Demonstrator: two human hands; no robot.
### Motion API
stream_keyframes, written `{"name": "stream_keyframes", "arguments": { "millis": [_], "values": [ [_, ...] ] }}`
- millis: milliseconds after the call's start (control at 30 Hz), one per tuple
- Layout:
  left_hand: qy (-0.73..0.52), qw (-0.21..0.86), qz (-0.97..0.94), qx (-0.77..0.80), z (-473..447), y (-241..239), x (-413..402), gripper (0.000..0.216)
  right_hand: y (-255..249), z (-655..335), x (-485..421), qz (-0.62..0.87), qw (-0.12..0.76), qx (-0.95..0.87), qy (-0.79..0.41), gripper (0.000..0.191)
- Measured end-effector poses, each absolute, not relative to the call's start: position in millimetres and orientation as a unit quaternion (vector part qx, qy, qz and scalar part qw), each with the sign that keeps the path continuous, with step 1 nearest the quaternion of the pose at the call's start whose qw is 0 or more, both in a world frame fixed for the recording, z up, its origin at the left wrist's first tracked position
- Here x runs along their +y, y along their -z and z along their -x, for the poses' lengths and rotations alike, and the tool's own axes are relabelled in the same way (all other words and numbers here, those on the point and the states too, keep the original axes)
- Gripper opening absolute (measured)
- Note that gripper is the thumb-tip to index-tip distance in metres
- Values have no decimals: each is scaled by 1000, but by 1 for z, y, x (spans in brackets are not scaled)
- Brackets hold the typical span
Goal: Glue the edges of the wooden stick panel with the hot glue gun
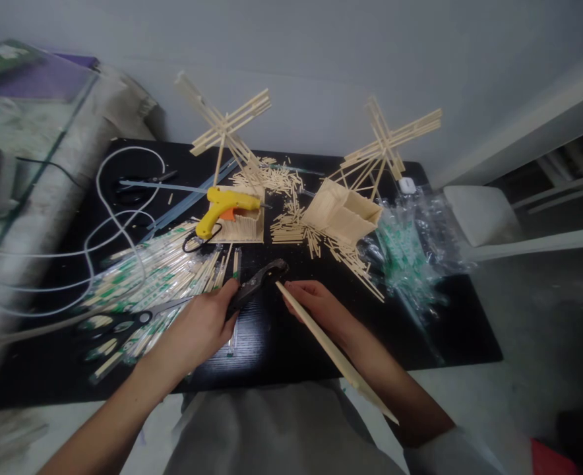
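My left hand (200, 326) grips a black cutter (258, 280) whose jaws point up and to the right over the black table (444, 330). My right hand (318, 307) holds a long pale wooden stick (334, 349), which runs from beside the cutter's jaws down along my forearm. The stick's upper tip lies just below the cutter's head.
A yellow glue gun (222, 208) rests on a small stick box (245, 227). Two stick windmills (227, 125) (388, 142) stand at the back, with a stick house (341, 211) between. Wrapped chopsticks (157, 277), scissors (123, 321), white cable (103, 218) lie left; plastic wrappers (410, 254) right.
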State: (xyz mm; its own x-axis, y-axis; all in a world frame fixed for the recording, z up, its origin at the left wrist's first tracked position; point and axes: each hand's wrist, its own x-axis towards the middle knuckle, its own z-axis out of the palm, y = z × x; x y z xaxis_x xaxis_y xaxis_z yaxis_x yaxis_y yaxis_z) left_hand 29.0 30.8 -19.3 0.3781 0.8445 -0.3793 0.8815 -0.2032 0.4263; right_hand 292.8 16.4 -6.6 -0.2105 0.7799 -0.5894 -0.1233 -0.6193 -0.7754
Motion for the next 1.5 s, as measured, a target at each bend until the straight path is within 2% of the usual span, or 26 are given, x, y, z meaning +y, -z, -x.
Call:
{"name": "stream_keyframes", "arguments": {
  "millis": [167,300,433,533,600,800,933,1067,1167,1300,1500],
  "values": [
    [30,307,-774,553,-29,21,30,15,12,-293,18,526,296,-291,-742,61],
    [20,306,-777,550,-26,22,30,16,26,-299,21,479,294,-298,-772,54],
    [-22,298,-799,522,-22,21,31,27,55,-305,33,381,217,-307,-845,50],
    [-54,300,-811,499,-20,21,32,39,78,-306,43,302,118,-302,-896,58],
    [-61,305,-813,492,-20,20,32,43,89,-307,45,265,83,-298,-913,56],
    [-17,306,-806,507,-23,12,31,29,105,-308,45,233,75,-297,-923,55],
    [22,306,-796,521,-28,4,30,24,98,-307,42,268,108,-311,-905,57],
    [35,315,-782,537,-33,0,29,14,66,-309,29,364,222,-331,-842,47],
    [43,308,-779,544,-34,0,28,10,44,-307,22,435,275,-346,-785,54],
    [51,291,-780,553,-35,2,25,15,33,-302,24,507,305,-428,-683,69],
    [91,287,-767,567,-42,2,25,24,31,-299,27,525,325,-474,-628,66]
  ]
}}
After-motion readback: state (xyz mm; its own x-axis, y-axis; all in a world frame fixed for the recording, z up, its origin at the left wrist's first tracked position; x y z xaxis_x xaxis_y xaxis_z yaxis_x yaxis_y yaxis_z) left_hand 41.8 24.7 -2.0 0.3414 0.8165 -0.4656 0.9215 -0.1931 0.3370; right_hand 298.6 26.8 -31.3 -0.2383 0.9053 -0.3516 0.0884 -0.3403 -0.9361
